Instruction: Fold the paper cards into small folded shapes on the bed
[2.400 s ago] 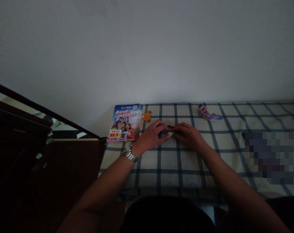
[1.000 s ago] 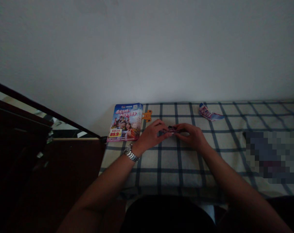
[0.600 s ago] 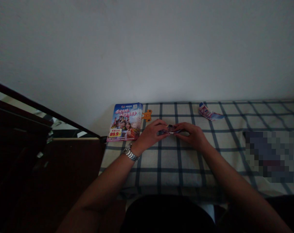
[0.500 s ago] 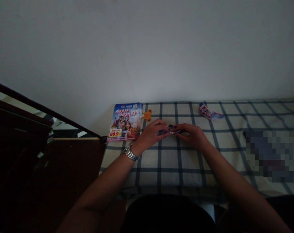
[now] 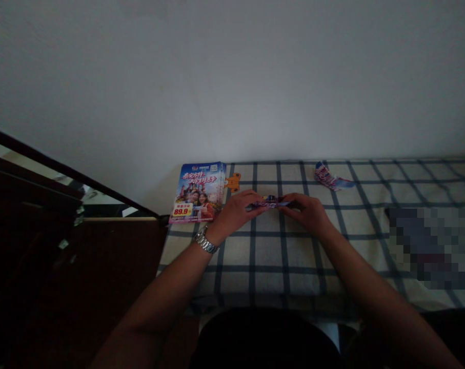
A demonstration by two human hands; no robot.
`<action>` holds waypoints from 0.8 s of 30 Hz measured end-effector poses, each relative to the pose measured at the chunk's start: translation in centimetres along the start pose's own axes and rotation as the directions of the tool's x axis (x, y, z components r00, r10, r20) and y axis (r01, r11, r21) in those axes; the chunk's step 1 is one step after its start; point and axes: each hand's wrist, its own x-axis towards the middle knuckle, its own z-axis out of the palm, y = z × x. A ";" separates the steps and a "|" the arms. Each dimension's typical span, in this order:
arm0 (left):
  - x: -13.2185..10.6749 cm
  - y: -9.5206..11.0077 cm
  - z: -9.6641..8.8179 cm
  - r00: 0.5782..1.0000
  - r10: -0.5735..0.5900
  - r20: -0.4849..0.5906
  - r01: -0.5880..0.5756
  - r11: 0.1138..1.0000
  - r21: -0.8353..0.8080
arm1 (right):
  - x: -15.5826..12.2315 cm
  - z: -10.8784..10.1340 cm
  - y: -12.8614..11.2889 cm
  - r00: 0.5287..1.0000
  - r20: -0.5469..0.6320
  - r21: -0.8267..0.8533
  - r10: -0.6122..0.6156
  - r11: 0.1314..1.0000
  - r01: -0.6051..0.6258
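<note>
Between my two hands is a small folded paper flyer (image 5: 271, 203), printed in purple, blue and yellow, just above the checked cloth. My left hand (image 5: 240, 209), with a metal watch on its wrist, pinches the flyer's left end. The right end is pinched by the thumb and fingers of my right hand (image 5: 306, 210). Much of the flyer is hidden behind my fingers. Just left of my left hand lies a stack of printed flyers (image 5: 197, 192). An orange bear-shaped figure (image 5: 233, 182) shows beside the stack.
A blue and white checked cloth (image 5: 266, 256) covers the surface, which meets a pale wall (image 5: 232, 82). A folded, creased flyer (image 5: 332, 178) rests at the back right. Farther right is a blurred-out dark object (image 5: 424, 246). Dark furniture (image 5: 32, 230) stands on the left.
The flyer in my hands has turned or been pressed into a flatter, narrower strip, showing more purple print. Both hands have barely shifted.
</note>
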 end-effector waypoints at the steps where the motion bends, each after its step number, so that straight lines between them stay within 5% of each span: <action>1: 0.0 0.0 0.0 1.000 -0.012 -0.004 0.012 1.000 -0.005 | 0.0 0.0 -0.1 1.000 -0.006 -0.005 0.008 1.000 -0.008; 9: 0.1 0.5 0.0 0.992 -0.123 -0.008 0.122 0.990 -0.066 | 0.0 0.4 -0.5 0.999 -0.017 -0.044 0.040 0.998 -0.041; 16: 0.3 0.1 0.0 0.990 -0.142 0.007 0.142 0.988 -0.061 | 0.0 1.1 0.8 0.992 -0.056 0.193 0.116 0.976 -0.104; 24: 0.3 0.0 0.2 0.987 -0.162 0.000 0.162 0.985 -0.051 | 0.2 1.1 0.7 0.990 -0.022 0.226 0.141 0.965 -0.133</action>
